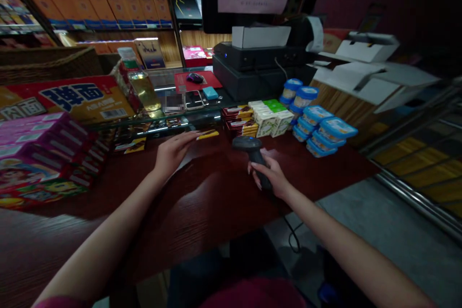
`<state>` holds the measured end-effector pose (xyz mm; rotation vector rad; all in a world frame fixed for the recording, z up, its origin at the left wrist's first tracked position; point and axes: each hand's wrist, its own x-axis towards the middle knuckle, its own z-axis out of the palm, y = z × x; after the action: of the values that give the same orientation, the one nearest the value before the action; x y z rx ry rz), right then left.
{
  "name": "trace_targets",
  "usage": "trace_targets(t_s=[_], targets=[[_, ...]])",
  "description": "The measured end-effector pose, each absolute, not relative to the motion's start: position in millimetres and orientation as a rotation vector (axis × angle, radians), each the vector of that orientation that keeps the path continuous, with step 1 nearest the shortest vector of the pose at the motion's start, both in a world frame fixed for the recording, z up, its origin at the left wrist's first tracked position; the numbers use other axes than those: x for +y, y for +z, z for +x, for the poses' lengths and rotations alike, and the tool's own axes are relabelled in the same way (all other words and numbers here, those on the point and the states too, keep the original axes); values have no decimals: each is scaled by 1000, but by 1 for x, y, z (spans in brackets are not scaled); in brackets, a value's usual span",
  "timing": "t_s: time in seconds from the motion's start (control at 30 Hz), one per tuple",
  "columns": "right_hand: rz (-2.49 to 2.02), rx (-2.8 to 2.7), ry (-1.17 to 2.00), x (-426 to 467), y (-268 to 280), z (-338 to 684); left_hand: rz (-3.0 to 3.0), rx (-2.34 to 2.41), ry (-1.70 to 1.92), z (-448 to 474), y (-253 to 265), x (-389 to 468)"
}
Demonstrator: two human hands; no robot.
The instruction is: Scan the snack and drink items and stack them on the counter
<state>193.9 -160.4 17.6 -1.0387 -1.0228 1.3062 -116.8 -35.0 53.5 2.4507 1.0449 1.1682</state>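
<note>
My right hand (273, 173) is wrapped round the handle of a dark barcode scanner (248, 144), its head facing left above the dark red wooden counter (195, 211). My left hand (173, 151) grips a thin yellow and brown snack packet (209, 134) by its left end, to the left of the scanner. Just beyond the scanner stand stacked brown and yellow packs (238, 120) and white and green cartons (269, 118). A similar brown and yellow packet (130, 146) lies on the counter left of my left hand.
Blue-lidded tubs (321, 127) are stacked at the right. Purple and red boxes (50, 154) fill the left side, before a red noodle carton (72, 96) and an oil bottle (144, 89). Behind are a mouse (195, 78) and a black cash drawer (245, 82). A cable (294, 238) hangs below.
</note>
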Motion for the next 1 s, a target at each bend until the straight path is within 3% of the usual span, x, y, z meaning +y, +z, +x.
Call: trace_targets(t_s=[0.27, 0.57, 0.83, 1.0], targets=[[-980, -707, 1149, -168, 15, 229, 2948, 863, 934, 16, 53, -2], [-1020, -815, 1219, -169, 16, 225, 3099, 874, 880, 35, 34, 14], [-1025, -924, 1363, -170, 23, 211, 3126, 886, 810, -65, 24, -41], [-918, -993, 1533, -134, 20, 170, 2820, 1548, 840, -195, 21, -37]])
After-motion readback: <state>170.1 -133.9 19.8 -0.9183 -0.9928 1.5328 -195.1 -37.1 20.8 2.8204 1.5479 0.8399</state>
